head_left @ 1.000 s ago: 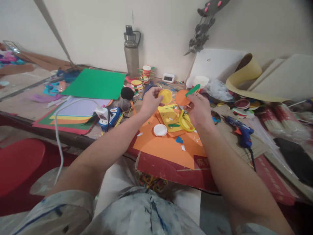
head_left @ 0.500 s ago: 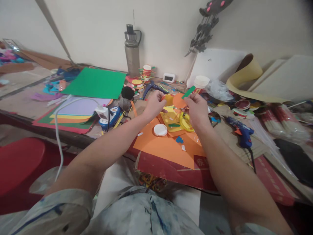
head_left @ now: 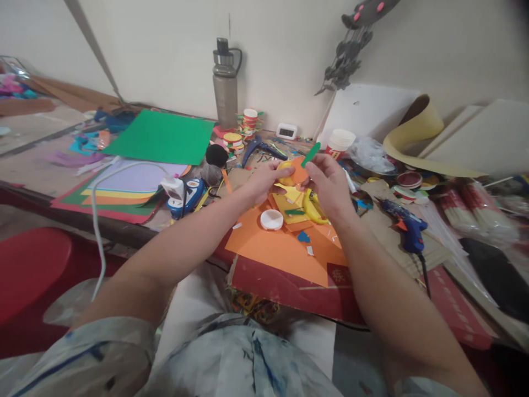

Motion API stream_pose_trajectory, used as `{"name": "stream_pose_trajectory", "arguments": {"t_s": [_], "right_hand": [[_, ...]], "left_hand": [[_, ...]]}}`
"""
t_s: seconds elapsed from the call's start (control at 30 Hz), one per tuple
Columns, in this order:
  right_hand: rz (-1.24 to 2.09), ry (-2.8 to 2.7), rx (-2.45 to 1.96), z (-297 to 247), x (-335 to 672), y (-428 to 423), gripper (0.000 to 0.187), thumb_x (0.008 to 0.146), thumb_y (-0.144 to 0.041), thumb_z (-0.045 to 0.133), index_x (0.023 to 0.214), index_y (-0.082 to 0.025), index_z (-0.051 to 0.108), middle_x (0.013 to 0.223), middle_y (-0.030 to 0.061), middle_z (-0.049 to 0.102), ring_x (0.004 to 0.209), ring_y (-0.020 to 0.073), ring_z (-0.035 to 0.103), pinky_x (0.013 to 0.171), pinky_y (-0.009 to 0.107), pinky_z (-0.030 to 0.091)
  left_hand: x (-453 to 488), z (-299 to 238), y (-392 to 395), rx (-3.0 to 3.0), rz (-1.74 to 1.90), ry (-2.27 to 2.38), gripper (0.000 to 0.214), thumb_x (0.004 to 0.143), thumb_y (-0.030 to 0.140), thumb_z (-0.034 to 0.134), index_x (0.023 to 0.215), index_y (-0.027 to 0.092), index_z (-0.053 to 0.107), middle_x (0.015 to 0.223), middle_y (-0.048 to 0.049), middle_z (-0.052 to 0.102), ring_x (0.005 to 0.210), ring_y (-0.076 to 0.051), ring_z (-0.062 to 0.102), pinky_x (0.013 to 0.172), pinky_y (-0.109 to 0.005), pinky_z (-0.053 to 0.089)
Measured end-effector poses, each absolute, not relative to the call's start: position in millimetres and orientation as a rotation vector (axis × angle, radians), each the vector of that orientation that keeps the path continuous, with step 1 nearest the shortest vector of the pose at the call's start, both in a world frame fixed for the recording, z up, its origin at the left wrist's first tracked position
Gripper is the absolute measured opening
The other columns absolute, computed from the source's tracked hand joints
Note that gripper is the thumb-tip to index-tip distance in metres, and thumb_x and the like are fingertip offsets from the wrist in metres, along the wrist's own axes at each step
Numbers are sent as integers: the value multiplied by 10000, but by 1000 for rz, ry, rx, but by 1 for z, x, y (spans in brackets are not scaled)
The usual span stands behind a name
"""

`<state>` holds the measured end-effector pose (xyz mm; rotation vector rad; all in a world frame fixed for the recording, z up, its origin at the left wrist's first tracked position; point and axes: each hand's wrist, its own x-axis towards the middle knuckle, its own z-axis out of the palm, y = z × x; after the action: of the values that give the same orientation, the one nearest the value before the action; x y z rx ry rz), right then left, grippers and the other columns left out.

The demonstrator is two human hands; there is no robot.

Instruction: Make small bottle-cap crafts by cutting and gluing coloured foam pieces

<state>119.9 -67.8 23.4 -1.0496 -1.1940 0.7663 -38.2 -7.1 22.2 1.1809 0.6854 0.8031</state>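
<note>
My left hand (head_left: 269, 179) pinches a round yellow piece (head_left: 284, 173), part of which its fingers hide. In my right hand (head_left: 330, 179) is an orange paper disc (head_left: 298, 170) with a green paper strip (head_left: 311, 155) sticking up from its right side. The disc and the yellow piece meet edge to edge or overlap; I cannot tell which. Under the hands lie yellow paper (head_left: 288, 205), a yellow ring-shaped thing (head_left: 311, 207) and a large orange sheet (head_left: 268, 248). A white round lid (head_left: 271, 219) and a blue scrap (head_left: 303, 236) rest on the orange sheet.
A blue glue gun (head_left: 409, 229) lies at right on cardboard. Coloured sheets (head_left: 119, 179) and a green sheet (head_left: 161, 138) are stacked at left, beside a power strip (head_left: 188, 196) with a white cable. A bottle (head_left: 225, 91) and paper cups (head_left: 340, 143) stand at the back.
My two hands have come closer together, bringing the orange disc against the yellow piece. The green strip has shifted slightly left and stands more upright.
</note>
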Motion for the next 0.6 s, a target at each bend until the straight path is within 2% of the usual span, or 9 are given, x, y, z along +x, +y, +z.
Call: {"name": "stream_pose_trajectory", "arguments": {"t_s": [0.1, 0.23, 0.37, 0.6], "right_hand": [[923, -1214, -954, 28, 124, -67, 458, 730, -570, 875, 1030, -297, 663, 793, -52, 659, 619, 129, 593, 609, 300, 559], [904, -1223, -1019, 31, 128, -66, 388, 745, -397, 883, 1073, -295, 704, 744, -79, 628, 558, 102, 532, 563, 268, 493], [830, -1331, -1115, 34, 129, -69, 236, 766, -330, 857, 955, -267, 732, 766, -59, 639, 614, 102, 528, 588, 255, 462], [745, -1387, -1118, 29, 139, -64, 148, 768, -288, 809, 798, -255, 668, 751, -45, 602, 733, 138, 542, 690, 264, 466]], "left_hand": [[-44, 22, 2, 1160, 734, 604, 323, 809, 349, 932, 898, 155, 689, 777, 7, 704, 595, -60, 628, 469, -159, 465], [-48, 21, 6, 1173, 683, 561, 366, 734, 305, 988, 900, 139, 707, 753, 16, 698, 571, -53, 631, 447, -142, 460], [-47, 24, 2, 1176, 663, 568, 353, 727, 266, 994, 863, 127, 699, 731, 34, 660, 550, -43, 613, 440, -145, 469], [-43, 25, -1, 1185, 577, 554, 191, 866, 202, 876, 897, 127, 704, 765, 0, 699, 607, -71, 665, 565, -191, 586]]}}
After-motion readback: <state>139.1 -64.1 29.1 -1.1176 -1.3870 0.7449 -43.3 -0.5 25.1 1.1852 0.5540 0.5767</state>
